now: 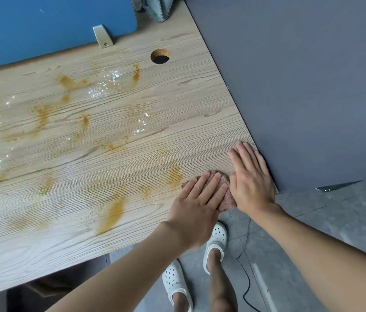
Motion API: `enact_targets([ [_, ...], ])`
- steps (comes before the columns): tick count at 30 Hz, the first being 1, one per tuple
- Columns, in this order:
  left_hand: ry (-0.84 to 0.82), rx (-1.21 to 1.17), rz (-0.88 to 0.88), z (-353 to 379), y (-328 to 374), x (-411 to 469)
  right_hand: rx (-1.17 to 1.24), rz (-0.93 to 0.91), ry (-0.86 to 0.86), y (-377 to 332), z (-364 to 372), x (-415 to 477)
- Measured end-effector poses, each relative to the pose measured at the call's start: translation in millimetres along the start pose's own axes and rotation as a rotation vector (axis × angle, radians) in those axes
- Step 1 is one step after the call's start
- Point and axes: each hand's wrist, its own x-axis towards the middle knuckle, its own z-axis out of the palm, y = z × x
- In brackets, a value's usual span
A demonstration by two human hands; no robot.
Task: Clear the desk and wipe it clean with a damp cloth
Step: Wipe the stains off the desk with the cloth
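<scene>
A person's two hands press flat on a brownish-pink cloth [228, 200] at the near right corner of a pale wood-grain desk [177, 104]. The left hand [196, 200] lies palm down on top of the cloth, fingers straight and held together, gripping nothing. The right hand [253, 183] rests just beside it, also open and palm down, with its fingers stretched along the desk's right edge and its thumb side against the cloth. The cloth shows between the two hands and overhangs the desk's near edge a little.

Orange-yellow stains [112, 212] streak the desk from the near edge to the far side, the closest one just left of the cloth. White specks and wet-looking droplets [103, 88] lie scattered toward the far and left parts.

A round cable hole [160, 56] is cut near the far right corner. A blue partition [42, 25] stands along the far edge, fixed with a metal bracket [103, 36], and a grey panel [301, 86] runs along the right edge. Below the near edge, the person's feet in white perforated clogs [215, 242] stand on a grey tiled floor [335, 221], beside a thin black cable [247, 280].
</scene>
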Motion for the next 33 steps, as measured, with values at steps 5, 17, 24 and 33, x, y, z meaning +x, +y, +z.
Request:
enact_targets([
  [5, 0.065, 0.03, 0.014, 15.5, -7.3, -16.1, 0.014, 0.005, -0.027, -0.8, -1.7, 0.3],
  [17, 0.189, 0.044, -0.048, 34.9, -11.7, -38.2, -0.056, 0.076, -0.015, -26.3, -1.4, 6.8],
  [24, 0.2, 0.009, -0.152, 40.5, -9.0, -45.4, -0.064, 0.1, -0.029, -43.2, 2.2, 4.6],
  [33, 0.249, 0.025, -0.169, 38.2, -21.2, -47.7, -0.086, 0.103, -0.058, -44.4, -2.5, 7.1],
])
